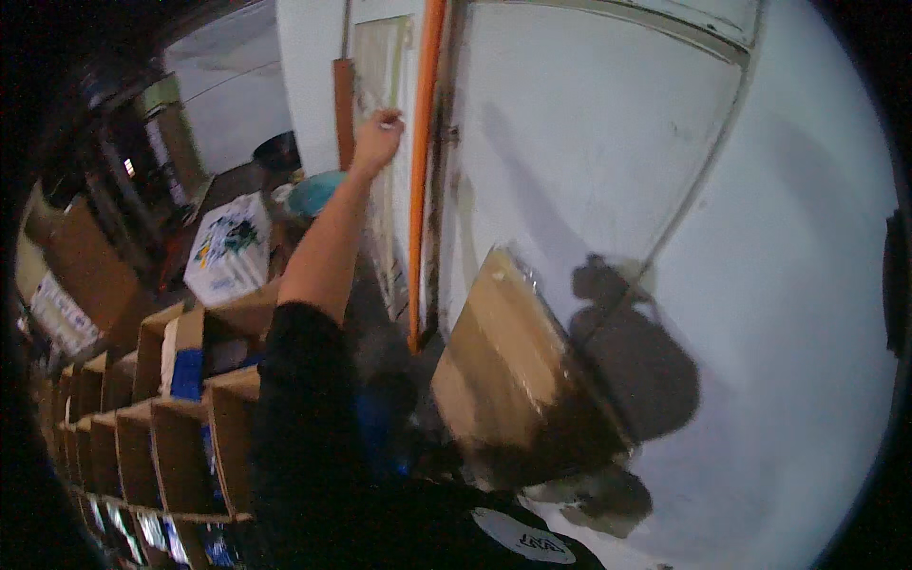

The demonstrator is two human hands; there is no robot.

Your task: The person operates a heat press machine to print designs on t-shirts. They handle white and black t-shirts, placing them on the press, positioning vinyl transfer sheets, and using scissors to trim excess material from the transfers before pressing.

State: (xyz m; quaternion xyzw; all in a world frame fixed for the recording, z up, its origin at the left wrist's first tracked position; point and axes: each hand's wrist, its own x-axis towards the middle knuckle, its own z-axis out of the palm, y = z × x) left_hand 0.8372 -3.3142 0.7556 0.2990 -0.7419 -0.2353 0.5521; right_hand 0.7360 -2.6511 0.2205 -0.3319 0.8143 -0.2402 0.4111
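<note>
My left hand (378,142) reaches up and forward at the end of a bare forearm and a black short sleeve. Its fingers are curled together, with a small pale spot at the fingertips that is too small to name. Behind the hand is a narrow, pale, worn door panel (380,199). Just to the right of it, an orange pole (425,180) runs from the top of the view down towards the floor. My right hand is out of view.
A plastic-wrapped cardboard sheet (513,351) leans against the white wall (798,285). Cardboard compartments (180,446) line the lower left, some holding blue items. Beyond them stand a white printed box (228,271), a teal basin (313,195) and a black bucket (275,150).
</note>
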